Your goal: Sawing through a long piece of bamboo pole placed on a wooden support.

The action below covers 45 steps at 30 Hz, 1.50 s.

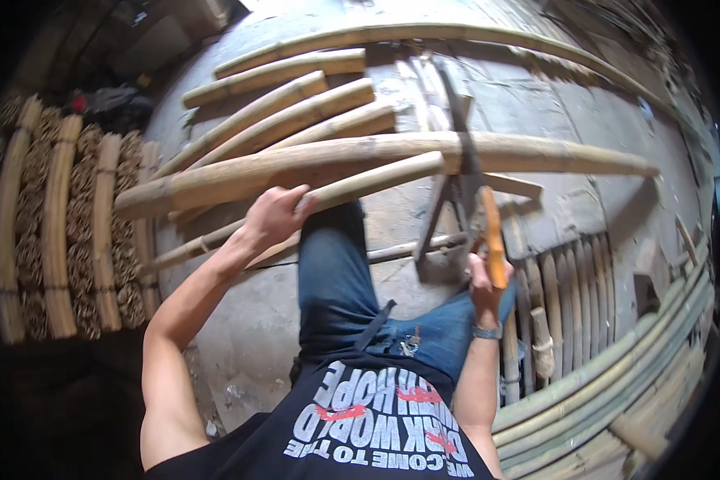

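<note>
Black shirt [360, 424] | left hand [272, 216] clasped over bamboo pole [384, 178] | right hand [481, 282] gripping saw handle [495, 236]

Blk top [352, 436] w/ wht + red print [376, 412]; blue jeans [334, 276]; wristwatch [486, 332], R arm.

a bamboo workshop: a handsaw [474, 168], cut bamboo lengths [292, 120] and tied bundles [80, 224] show it.
</note>
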### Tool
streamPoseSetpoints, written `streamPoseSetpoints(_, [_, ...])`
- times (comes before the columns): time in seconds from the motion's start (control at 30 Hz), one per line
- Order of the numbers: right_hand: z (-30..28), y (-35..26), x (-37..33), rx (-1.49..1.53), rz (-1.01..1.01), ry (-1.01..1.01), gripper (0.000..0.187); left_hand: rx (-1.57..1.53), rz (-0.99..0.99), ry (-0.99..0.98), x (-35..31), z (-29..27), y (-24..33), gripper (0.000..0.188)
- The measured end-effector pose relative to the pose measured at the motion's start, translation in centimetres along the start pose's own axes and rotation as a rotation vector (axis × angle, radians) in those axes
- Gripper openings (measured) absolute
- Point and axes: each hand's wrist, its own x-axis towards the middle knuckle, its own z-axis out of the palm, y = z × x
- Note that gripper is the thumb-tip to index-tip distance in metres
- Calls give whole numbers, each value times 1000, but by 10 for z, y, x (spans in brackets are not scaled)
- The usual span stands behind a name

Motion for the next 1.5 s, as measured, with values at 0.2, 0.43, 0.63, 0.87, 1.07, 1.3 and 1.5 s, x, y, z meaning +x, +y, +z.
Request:
streamPoseSetpoints(0.2, [-14, 13, 0, 58, 32, -56, 15, 179, -111, -104, 54, -28, -13, 56])
streamPoseSetpoints(0.43, [-6, 8, 0, -4, -18, -40, 14, 173, -66, -205, 88, -23, -44, 54])
streamPoseSetpoints(0.63, [-4, 17, -1, -17, -63, -25, 16, 167, -41, -331, 124, -8, -10, 54])
streamPoseSetpoints(0.87, [-6, 10, -1, 0, -1, -41, 15, 184, -53, -244, 151, 12, 22, 63])
streamPoseSetpoints(1.07, [-8, 24, -2, -21, -8, -23, 17, 253, -51, -85, 116, -12, 3, 52])
streamPoseSetpoints(1.3, [-14, 25, -1, 0, -4, -31, 16, 167, -7, 187, -1, -134, 21, 39])
streamPoseSetpoints(1.5, [-13, 27, -1, 6, -10, -61, 17, 78, -219, 110, -89, -141, 20, 60])
